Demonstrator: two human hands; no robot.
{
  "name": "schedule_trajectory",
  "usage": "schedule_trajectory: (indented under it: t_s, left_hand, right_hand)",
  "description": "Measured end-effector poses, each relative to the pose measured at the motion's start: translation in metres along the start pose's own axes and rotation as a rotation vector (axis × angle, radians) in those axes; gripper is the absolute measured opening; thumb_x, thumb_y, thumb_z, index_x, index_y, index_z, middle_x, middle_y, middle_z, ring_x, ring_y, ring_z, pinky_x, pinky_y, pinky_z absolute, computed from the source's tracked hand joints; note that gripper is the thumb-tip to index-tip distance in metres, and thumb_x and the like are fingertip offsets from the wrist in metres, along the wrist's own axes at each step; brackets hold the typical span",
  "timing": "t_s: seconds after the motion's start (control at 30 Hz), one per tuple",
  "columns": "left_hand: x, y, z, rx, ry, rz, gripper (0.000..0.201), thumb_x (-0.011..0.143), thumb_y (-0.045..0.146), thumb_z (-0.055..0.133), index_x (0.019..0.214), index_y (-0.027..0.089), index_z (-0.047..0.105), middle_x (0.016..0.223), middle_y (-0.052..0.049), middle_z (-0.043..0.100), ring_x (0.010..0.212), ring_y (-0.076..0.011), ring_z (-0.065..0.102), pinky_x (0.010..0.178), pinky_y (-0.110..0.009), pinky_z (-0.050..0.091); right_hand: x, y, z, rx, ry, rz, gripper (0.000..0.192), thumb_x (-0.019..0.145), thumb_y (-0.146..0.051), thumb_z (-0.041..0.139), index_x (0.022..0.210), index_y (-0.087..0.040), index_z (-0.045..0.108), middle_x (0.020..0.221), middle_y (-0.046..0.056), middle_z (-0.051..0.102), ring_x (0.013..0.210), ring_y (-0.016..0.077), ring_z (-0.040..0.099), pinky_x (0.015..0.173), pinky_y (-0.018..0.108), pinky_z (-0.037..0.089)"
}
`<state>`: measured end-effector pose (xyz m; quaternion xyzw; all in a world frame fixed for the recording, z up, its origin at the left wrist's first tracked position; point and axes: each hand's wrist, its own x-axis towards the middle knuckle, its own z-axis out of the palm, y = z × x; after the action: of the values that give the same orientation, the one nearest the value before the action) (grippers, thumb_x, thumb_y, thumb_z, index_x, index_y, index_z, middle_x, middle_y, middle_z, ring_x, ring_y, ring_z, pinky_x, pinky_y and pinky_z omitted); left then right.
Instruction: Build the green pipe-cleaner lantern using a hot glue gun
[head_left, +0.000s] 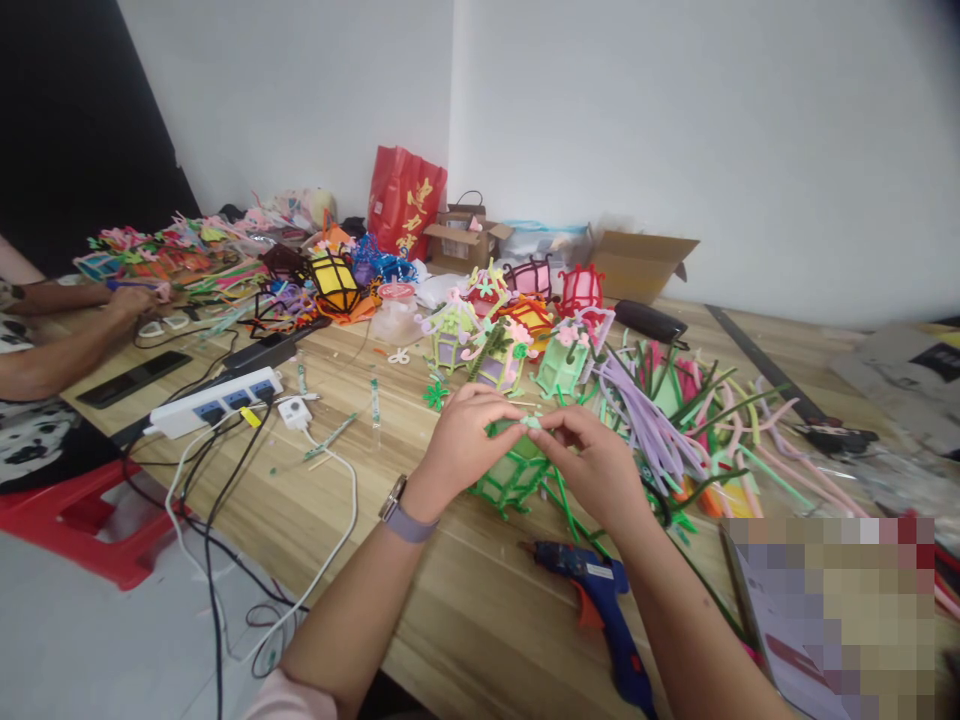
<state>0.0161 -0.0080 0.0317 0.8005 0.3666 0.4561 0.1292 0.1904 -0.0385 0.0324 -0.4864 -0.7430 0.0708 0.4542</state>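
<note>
My left hand (471, 440) and my right hand (592, 462) meet above a green pipe-cleaner lantern (510, 480) on the table. Thumbs and fingertips of both pinch a small pale green piece (531, 422) at the lantern's top. Its exact shape is partly hidden by the fingers. On the table below my right hand lies a blue hot glue gun (592, 580) with an orange trigger. A lighter green lantern (562, 362) with pink flowers stands just behind my hands.
Lilac pipe cleaners (645, 410) and other coloured stems spread to the right. A white power strip (217, 402) with trailing cables lies left. Finished lanterns, a red bag (405, 205) and a cardboard box (637, 265) line the back. Another person's hand (139, 300) works at far left.
</note>
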Motion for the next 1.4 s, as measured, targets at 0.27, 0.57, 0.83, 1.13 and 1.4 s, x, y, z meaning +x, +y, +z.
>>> schedule_trajectory:
  t_s: [0.27,0.57,0.83,1.13,1.4]
  left_hand:
    - [0.0,0.001,-0.001,0.005,0.015,0.014,0.005,0.081,0.021,0.071,0.084,0.022,0.075,0.086,-0.003,0.076,0.099,-0.0221,0.062,0.089,-0.038,0.051]
    - [-0.001,0.004,0.001,0.029,0.035,-0.019,0.007,0.08,0.017,0.072,0.081,0.022,0.076,0.085,-0.004,0.076,0.101,-0.0243,0.061,0.09,-0.041,0.05]
    - [-0.003,0.007,0.003,0.092,0.065,0.017,0.006,0.081,0.018,0.07,0.08,0.022,0.074,0.083,-0.004,0.076,0.1,-0.0238,0.062,0.088,-0.041,0.05]
    - [-0.004,0.011,0.003,0.184,0.066,0.015,0.005,0.079,0.018,0.07,0.079,0.022,0.071,0.084,-0.003,0.075,0.103,-0.0255,0.062,0.089,-0.045,0.046]
    - [-0.005,0.013,0.003,0.241,0.085,0.063,0.003,0.079,0.018,0.069,0.079,0.021,0.069,0.084,-0.004,0.074,0.103,-0.0254,0.062,0.089,-0.045,0.044]
  right_hand:
    - [-0.001,-0.001,0.0,0.0,-0.011,0.027,0.019,0.087,-0.034,0.06,0.075,-0.021,0.067,0.062,-0.001,0.054,0.057,0.0148,0.049,0.056,0.027,0.038]
    - [-0.001,-0.002,0.0,0.002,-0.009,0.027,0.02,0.088,-0.035,0.06,0.076,-0.021,0.068,0.064,-0.001,0.054,0.058,0.0148,0.05,0.056,0.027,0.039]
    - [-0.002,-0.003,0.0,0.007,-0.007,0.046,0.021,0.088,-0.036,0.059,0.076,-0.02,0.068,0.065,0.0,0.055,0.058,0.0149,0.05,0.057,0.027,0.04]
    - [0.0,-0.006,-0.002,0.018,-0.023,0.041,0.025,0.089,-0.039,0.058,0.075,-0.021,0.068,0.065,0.001,0.056,0.06,0.0158,0.051,0.057,0.028,0.04]
    - [0.0,-0.005,-0.002,0.022,-0.033,0.03,0.021,0.088,-0.035,0.059,0.075,-0.021,0.068,0.067,0.001,0.058,0.06,0.0156,0.052,0.06,0.028,0.042]
